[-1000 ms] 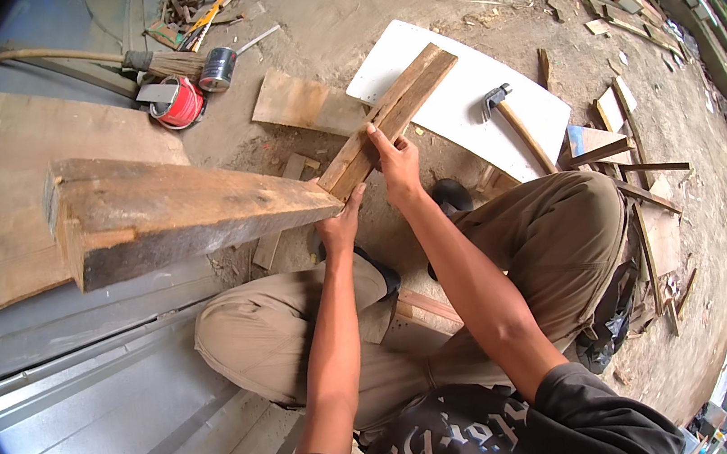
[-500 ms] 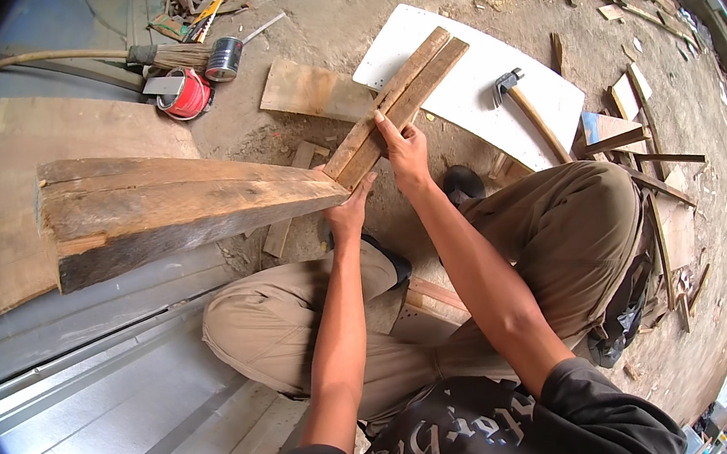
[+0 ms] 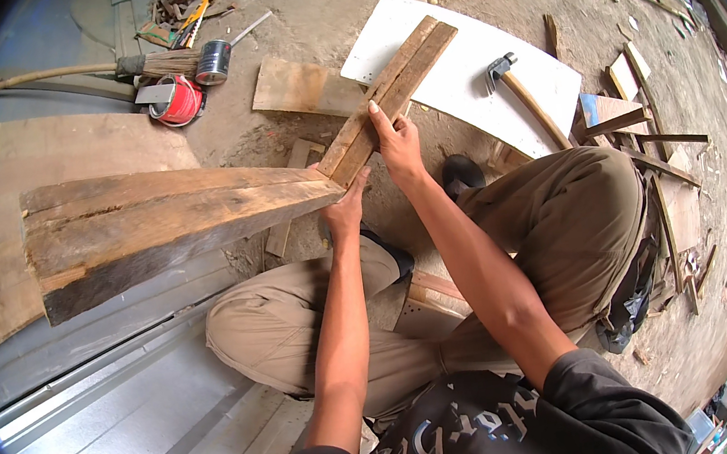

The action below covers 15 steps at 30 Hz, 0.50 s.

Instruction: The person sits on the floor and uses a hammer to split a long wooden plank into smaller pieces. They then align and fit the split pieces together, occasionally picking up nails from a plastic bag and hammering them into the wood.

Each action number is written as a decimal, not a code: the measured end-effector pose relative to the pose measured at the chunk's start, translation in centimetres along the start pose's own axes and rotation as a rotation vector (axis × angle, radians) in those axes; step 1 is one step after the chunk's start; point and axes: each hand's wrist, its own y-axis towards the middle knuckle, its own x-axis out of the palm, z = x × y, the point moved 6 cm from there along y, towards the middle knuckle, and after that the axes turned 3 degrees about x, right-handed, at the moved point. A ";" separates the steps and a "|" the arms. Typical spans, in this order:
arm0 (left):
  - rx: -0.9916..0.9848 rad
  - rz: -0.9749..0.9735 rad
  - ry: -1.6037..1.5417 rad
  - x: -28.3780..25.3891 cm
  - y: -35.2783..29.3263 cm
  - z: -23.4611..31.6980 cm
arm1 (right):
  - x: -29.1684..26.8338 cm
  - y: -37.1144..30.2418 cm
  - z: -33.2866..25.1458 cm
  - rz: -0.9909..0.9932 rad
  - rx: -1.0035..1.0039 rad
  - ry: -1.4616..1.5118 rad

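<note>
L-shaped timber (image 3: 189, 208) already meets at its corner, though from here I can't tell if it's fastened; left hand (image 3: 346, 215) and right hand (image 3: 398, 145) grip it, hammer (image 3: 534, 110) lying unheld.

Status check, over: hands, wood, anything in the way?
Left hand gripping at the corner, right hand on the shorter arm. Angled wooden piece held, longer arm reaching left. Hammer on white board, apart from both hands.

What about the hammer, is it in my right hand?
No, the hammer lies on the white board, while your right hand grips a wooden piece.
</note>
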 end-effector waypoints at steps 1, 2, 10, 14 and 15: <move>0.004 0.000 0.003 0.1 0.0 0.0 | -0.1 0.0 0.2 0.000 0.005 0.006; 0.011 0.009 0.011 0.0 0.0 -0.2 | 0.0 0.0 0.3 -0.003 0.012 0.012; 0.022 0.061 -0.004 -0.2 0.0 0.2 | -0.2 0.1 0.7 -0.044 0.049 0.033; -0.019 0.035 -0.008 -0.2 0.2 0.4 | -0.2 -0.1 0.5 -0.049 0.097 0.005; -0.032 0.030 -0.021 -0.1 0.2 0.7 | -0.2 -0.1 0.5 -0.048 0.101 0.005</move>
